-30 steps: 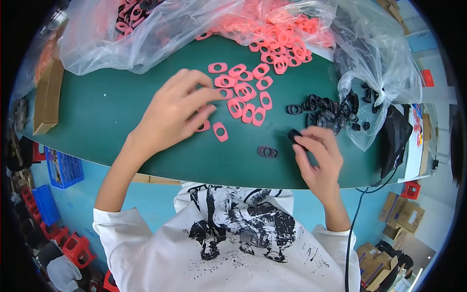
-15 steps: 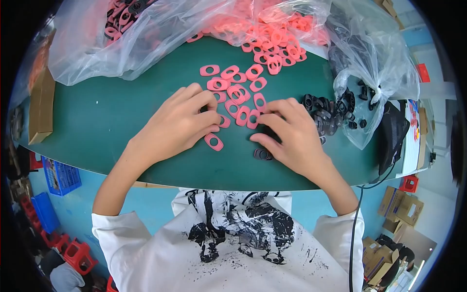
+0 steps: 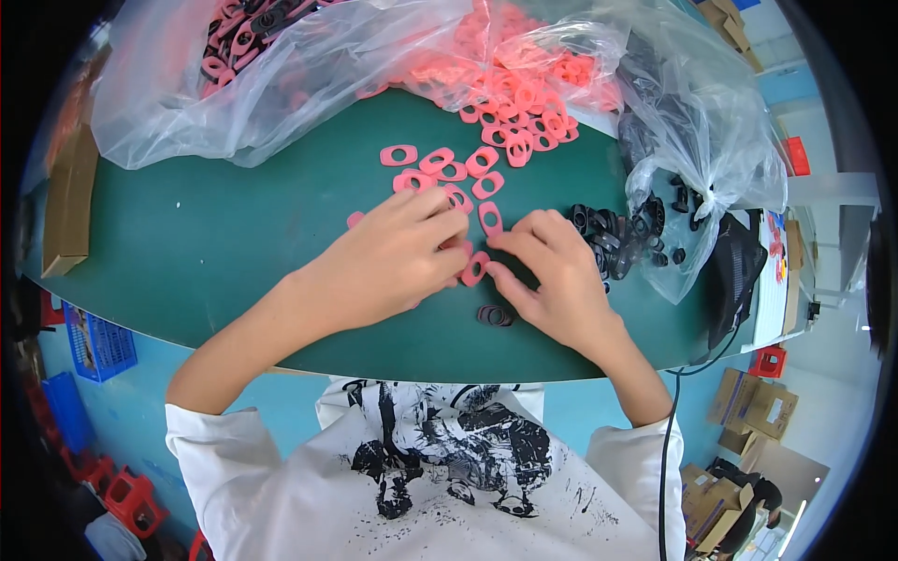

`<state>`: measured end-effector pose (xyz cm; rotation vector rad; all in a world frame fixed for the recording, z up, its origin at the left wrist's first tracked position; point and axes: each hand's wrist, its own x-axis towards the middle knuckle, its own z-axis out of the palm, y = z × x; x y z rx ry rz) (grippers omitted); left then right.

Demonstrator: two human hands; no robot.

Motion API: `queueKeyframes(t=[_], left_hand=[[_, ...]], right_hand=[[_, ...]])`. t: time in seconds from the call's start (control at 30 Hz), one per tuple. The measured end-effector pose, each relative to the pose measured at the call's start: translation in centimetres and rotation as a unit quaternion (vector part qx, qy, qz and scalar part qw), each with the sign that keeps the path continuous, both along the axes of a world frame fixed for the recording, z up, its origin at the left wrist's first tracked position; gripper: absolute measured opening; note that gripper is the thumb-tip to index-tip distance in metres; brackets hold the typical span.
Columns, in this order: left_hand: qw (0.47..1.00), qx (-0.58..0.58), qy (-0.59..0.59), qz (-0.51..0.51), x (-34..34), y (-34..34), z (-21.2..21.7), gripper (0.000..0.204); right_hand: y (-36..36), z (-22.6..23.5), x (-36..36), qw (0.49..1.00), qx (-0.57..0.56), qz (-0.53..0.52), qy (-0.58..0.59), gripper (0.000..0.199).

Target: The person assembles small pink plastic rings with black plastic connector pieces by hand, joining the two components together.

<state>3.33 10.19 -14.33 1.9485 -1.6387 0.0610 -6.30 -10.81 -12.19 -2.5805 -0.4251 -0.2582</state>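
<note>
We see both hands meeting at the middle of the green desk (image 3: pixel 215 252). L hand (image 3: pixel 398 257) lies palm down w/ fingers curled toward the centre, fingertips on a pink oval ring (image 3: pixel 474 268) that tilts between the two hands. R hand (image 3: pixel 552 280) comes in from the other side, thumb and forefinger closing on the same ring, so both grips are pinching it, one at each end. A second pink ring (image 3: pixel 490 218) lies flat just above the R fingertips, nearly touching them.

Just below the R hand, a small black ring (image 3: pixel 495 316) sits on the desk, close to the palm edge but apart from it.

Beyond the hands, a loose scatter of pink rings (image 3: pixel 449 168) spreads toward a clear plastic bag (image 3: pixel 281 75) w/ more pink pieces inside. To the R, a heap of black parts (image 3: pixel 622 238) spills from another clear bag (image 3: pixel 711 140). A brown cardboard box (image 3: pixel 70 201) stands at the far L edge of the desk. We also see a white printed shirt (image 3: pixel 440 477) at the lower edge.
</note>
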Motion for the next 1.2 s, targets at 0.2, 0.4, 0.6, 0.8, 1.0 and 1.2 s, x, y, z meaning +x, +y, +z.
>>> queueKeyframes(t=[0.2,0.4,0.6,0.8,1.0,1.2], left_hand=[[0.999,-0.031,0.001,-0.024,-0.4,0.1,-0.4,0.011],[0.998,-0.045,0.032,0.015,-0.5,-0.2,-0.6,0.025],[0.998,-0.043,-0.042,-0.010,-1.3,-0.6,-0.7,0.014],[0.998,-0.064,0.002,0.010,-0.6,-0.1,-0.6,0.030],[0.995,-0.096,0.000,0.016,0.2,0.0,-0.3,0.033],[0.996,-0.087,0.016,0.008,-0.9,-0.2,-0.2,0.023]], right_hand=[[-1.1,-0.1,1.9,1.000,0.005,-0.024,0.003,0.022],[-1.2,-0.9,2.3,1.000,-0.001,-0.002,0.009,0.021],[-2.3,0.2,1.8,0.998,-0.013,-0.013,-0.068,0.017],[-1.5,3.0,-3.2,0.999,0.027,0.033,0.023,0.023],[0.1,-0.3,-5.5,0.998,0.001,0.038,0.052,0.037],[-2.1,0.1,-6.9,0.992,0.062,-0.109,-0.033,0.034]])
